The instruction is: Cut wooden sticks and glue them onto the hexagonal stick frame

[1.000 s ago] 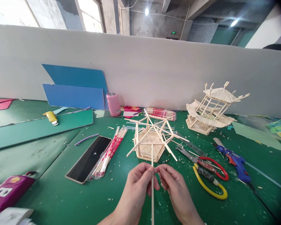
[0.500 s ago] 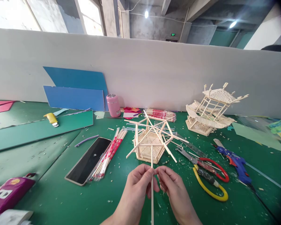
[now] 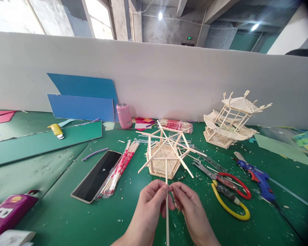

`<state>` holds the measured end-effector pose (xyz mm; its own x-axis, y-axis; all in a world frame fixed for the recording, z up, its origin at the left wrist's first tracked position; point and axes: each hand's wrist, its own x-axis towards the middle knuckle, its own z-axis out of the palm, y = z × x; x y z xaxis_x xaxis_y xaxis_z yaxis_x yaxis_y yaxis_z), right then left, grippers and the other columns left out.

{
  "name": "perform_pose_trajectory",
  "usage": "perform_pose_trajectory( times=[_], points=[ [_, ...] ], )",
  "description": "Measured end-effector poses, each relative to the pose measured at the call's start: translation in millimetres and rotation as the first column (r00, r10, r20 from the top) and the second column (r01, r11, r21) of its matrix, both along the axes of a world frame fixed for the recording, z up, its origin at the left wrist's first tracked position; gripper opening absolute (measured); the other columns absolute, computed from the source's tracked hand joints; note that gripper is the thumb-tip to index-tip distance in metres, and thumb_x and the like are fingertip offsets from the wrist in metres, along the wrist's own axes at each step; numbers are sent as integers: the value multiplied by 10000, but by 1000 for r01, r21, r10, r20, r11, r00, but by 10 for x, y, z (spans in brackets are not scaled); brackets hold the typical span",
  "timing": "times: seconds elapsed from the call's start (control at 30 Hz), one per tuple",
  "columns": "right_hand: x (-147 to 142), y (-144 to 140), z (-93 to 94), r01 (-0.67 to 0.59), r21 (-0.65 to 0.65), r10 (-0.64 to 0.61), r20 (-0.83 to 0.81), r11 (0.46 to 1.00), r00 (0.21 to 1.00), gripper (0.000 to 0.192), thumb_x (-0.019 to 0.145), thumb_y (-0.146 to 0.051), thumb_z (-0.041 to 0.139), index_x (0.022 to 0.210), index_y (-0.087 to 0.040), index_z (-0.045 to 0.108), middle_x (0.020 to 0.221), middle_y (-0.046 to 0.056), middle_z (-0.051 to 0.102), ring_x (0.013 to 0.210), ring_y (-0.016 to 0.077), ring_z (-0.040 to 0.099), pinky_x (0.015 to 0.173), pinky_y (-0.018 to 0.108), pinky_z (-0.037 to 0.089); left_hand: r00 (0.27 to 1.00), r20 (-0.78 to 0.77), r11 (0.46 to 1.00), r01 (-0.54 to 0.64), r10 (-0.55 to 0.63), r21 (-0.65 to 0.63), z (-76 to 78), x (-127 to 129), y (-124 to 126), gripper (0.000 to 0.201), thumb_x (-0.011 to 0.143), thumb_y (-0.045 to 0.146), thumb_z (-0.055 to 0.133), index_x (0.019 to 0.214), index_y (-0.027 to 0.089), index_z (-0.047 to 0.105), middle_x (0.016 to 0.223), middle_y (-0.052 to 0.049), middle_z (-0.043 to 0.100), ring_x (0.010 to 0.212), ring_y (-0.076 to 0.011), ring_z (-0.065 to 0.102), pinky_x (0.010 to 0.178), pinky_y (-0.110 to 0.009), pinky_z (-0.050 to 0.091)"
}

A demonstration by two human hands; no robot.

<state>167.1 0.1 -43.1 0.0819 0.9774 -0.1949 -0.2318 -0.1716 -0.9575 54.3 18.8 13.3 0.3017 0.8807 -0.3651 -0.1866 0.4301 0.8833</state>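
Observation:
A thin wooden stick (image 3: 167, 213) points away from me, its far end in front of the stick frame. My left hand (image 3: 152, 200) is closed, pinching the stick between thumb and fingers. My right hand (image 3: 187, 201) is closed too, its thumb and forefinger pressed together right beside the stick and close to the left fingertips. Whether it grips the stick or something small is hidden. Just beyond both hands stands a six-sided frame of wooden sticks (image 3: 166, 158), with a slatted base, uprights and crossed sticks on top.
Left of the frame lie a phone (image 3: 97, 176) and a bag of sticks (image 3: 122, 167). Red-and-yellow-handled scissors (image 3: 222, 184) and a blue glue gun (image 3: 259, 179) are on the right. A stick pavilion (image 3: 233, 119) and a pink cup (image 3: 124, 115) stand further back. A yellow cutter (image 3: 56, 131) lies far left.

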Motion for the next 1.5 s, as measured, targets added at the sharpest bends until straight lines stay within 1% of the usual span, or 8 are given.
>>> perform_pose_trajectory(
  times=[0.23, 0.5, 0.73, 0.93, 1.2, 1.4, 1.5],
  points=[
    [4, 3, 8, -2, 0, 2, -1, 1000, 1000, 270, 844, -404, 487, 761, -166, 585, 589, -40, 368, 542, 98, 282, 479, 236, 219, 1000, 5, 1000, -1, 1, 5, -19, 6, 38, 248, 819, 346, 508, 674, 146, 525, 487, 16, 515, 469, -83, 358, 473, -189, 268],
    [-1, -1, 3, 0, 11, 0, -8, 1000, 1000, 281, 843, -410, 483, 743, -166, 580, 570, -43, 365, 532, 99, 275, 474, 236, 214, 1000, 8, 1000, -4, 4, 13, 28, 5, 21, 252, 820, 343, 508, 674, 139, 531, 495, 9, 524, 465, -81, 362, 465, -189, 261],
    [-5, 11, -14, -2, 10, 2, -15, 1000, 1000, 275, 840, -402, 491, 737, -164, 581, 586, -30, 395, 543, 99, 297, 476, 232, 229, 1000, 8, 1000, -5, 5, 10, -9, 5, 29, 260, 808, 355, 521, 671, 135, 544, 484, 7, 525, 450, -78, 359, 457, -188, 263],
    [-3, 14, -10, -11, 8, 11, -14, 1000, 1000, 267, 844, -398, 488, 723, -171, 559, 577, -37, 387, 542, 99, 286, 479, 233, 223, 1000, 19, 1000, -4, 4, 10, -19, 5, 30, 272, 806, 360, 525, 655, 135, 538, 481, 5, 529, 442, -72, 359, 449, -183, 264],
    [4, 12, -17, -8, -8, 8, -13, 1000, 1000, 268, 840, -407, 492, 752, -169, 578, 594, -34, 381, 547, 99, 286, 477, 230, 225, 1000, 7, 1000, -10, 10, 2, -7, 16, 41, 268, 808, 366, 522, 660, 142, 525, 480, 5, 528, 441, -76, 360, 447, -183, 265],
    [7, 17, -38, -6, 1, 6, -17, 1000, 1000, 275, 837, -406, 496, 727, -169, 581, 581, -39, 365, 533, 95, 275, 466, 230, 217, 1000, -6, 1000, -7, 7, 0, -13, 12, 38, 269, 808, 363, 521, 653, 143, 525, 474, 7, 524, 443, -78, 360, 449, -183, 263],
    [4, 12, -46, -1, 1, 1, -18, 1000, 1000, 268, 836, -404, 500, 750, -168, 593, 585, -37, 371, 532, 94, 278, 465, 229, 217, 1000, -3, 1000, -24, 24, 8, -8, 14, 27, 267, 805, 358, 524, 643, 146, 515, 471, 8, 516, 454, -82, 361, 454, -183, 266]
  ],
)
